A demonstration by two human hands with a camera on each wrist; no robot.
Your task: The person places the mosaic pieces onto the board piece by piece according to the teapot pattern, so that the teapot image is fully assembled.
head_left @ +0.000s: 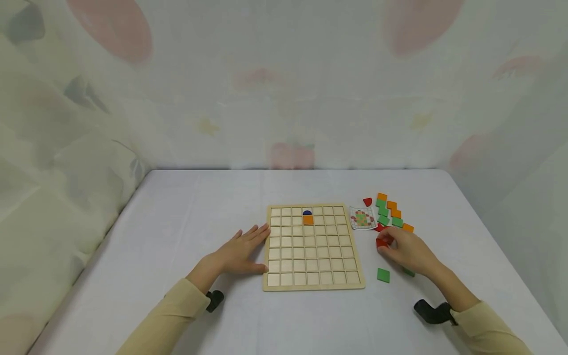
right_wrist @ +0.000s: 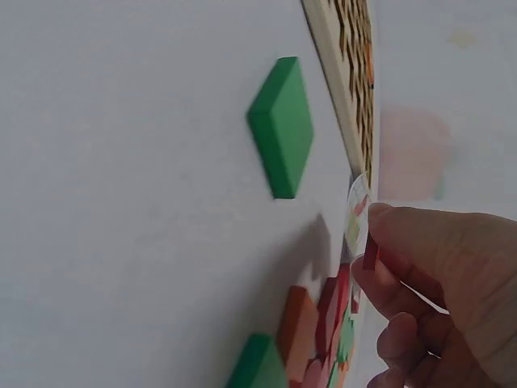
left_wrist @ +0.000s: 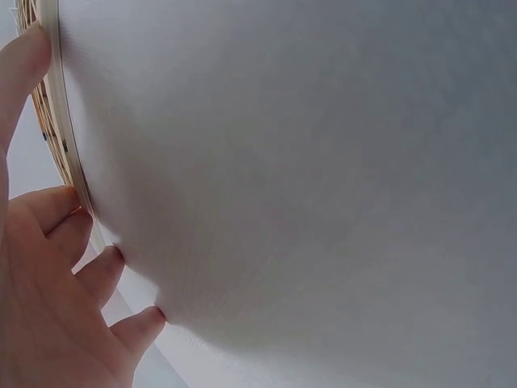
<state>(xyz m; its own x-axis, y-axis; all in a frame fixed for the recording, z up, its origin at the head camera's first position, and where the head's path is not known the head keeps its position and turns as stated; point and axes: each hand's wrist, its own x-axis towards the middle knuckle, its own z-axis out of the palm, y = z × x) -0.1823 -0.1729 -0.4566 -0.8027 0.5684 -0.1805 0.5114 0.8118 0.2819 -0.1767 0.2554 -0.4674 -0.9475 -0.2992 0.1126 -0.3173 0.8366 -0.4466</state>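
Note:
A wooden grid board [head_left: 314,287] lies flat on the white table. Near its far edge a blue rounded piece [head_left: 307,213] sits in one cell, and an orange square tile [head_left: 308,220] occupies the cell just below. My left hand [head_left: 239,252] is spread, its fingertips and thumb touching the board's left edge. To the right of the board, my right hand [head_left: 408,250] pinches a small red tile [right_wrist: 371,253] between thumb and forefinger, raised above the table in the right wrist view. The exact shape of that tile is mostly hidden by the fingers.
A printed pattern card [head_left: 355,225] lies beside the board's upper right corner. Several green and orange tiles [head_left: 397,222] are scattered right of it, with a red piece [head_left: 367,201] nearby. One green square [head_left: 383,275] lies nearer me; another green tile [head_left: 408,271] is partly under my right hand.

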